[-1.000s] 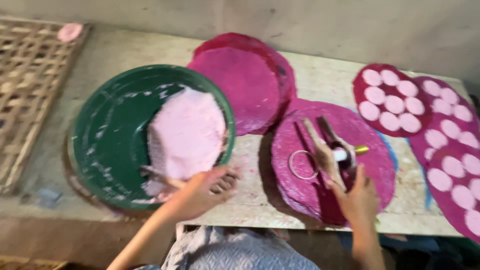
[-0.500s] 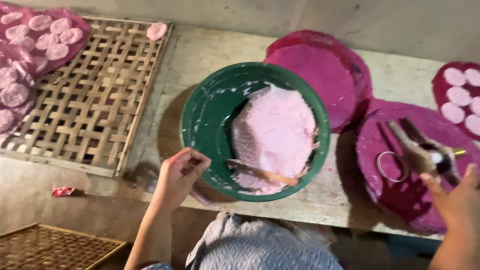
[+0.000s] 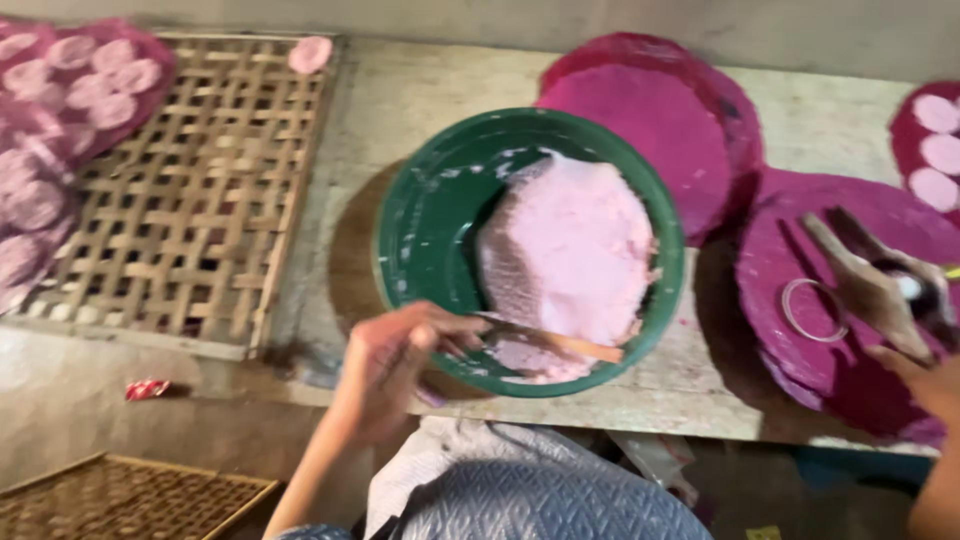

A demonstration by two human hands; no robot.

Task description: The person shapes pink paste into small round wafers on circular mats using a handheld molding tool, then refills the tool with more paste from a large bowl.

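On a worn concrete ledge [image 3: 420,110], seen from above, sits a round green basin [image 3: 430,230] holding a mound of pale pink dough [image 3: 570,250]. At the basin's near rim, the left hand [image 3: 395,360] has its fingers curled around the end of a flat wooden stick [image 3: 555,340], whose far end lies against the bottom edge of the dough.

To the right, the right hand [image 3: 885,290] rests over a stack of magenta round sheets [image 3: 800,230]. Its fingers appear closed around a small dark tool with a white tip [image 3: 905,287], though blur hides the exact grip. A thin metal ring [image 3: 805,310] lies on the sheet just beside that hand. Behind the basin, another magenta round sheet [image 3: 650,120] leans toward the wall.

To the left, a woven bamboo rack [image 3: 190,200] lies flat on the ledge. Pink discs on magenta sheets [image 3: 70,100] cover its far left part, and a lone pink disc [image 3: 310,55] sits at its far corner. More pink discs [image 3: 935,150] show at the right edge. A small red wrapper [image 3: 147,388] lies on the floor below.
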